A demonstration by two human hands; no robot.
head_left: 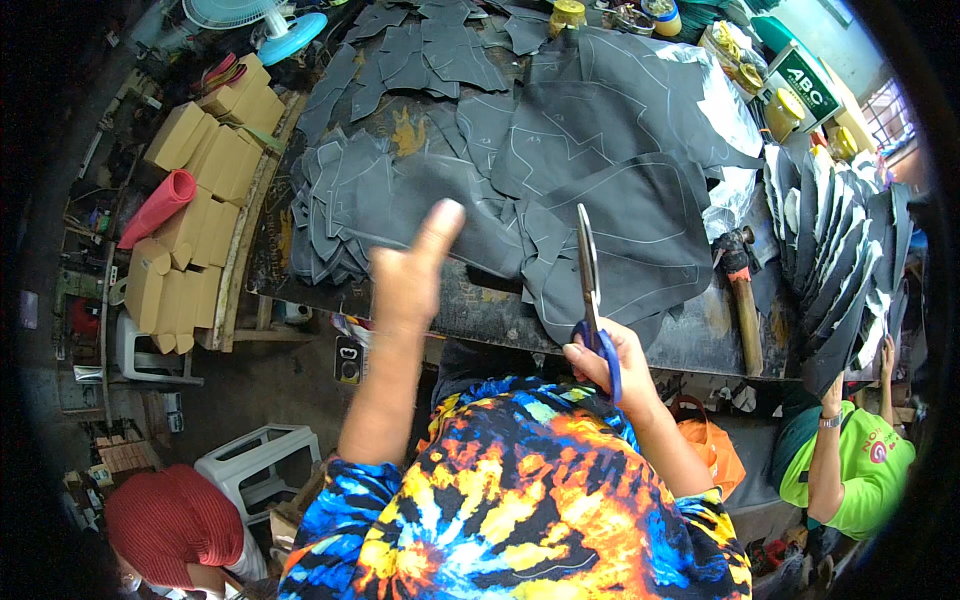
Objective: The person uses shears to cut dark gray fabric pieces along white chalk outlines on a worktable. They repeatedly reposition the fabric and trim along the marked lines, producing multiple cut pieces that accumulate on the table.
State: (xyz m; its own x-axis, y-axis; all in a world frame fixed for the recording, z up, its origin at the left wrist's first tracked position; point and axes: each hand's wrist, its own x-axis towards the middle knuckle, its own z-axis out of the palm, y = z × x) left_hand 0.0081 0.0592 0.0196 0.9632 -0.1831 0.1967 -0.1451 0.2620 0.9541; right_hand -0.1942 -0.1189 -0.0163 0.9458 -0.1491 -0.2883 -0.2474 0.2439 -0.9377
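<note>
Blue-handled scissors (586,262) are in my right hand (628,362), with their blades pointing away over the table's near edge. Beneath and beyond them lies a black sheet of leather-like material (640,215), marked with pale drawn outlines. My left hand (410,280), slightly blurred, is over the near left side, one digit stretched toward a loose black piece (435,185). Its other fingers are hidden, and I cannot tell whether it touches the material. A pile of cut black pieces (330,210) lies just left of it.
More cut pieces (430,55) cover the far side. A hammer (742,315) lies right of the sheet. At far right, a person in green (850,460) reaches to a fanned stack of black pieces (825,250). Cardboard boxes (190,220) line the left bench beside a white stool (265,455).
</note>
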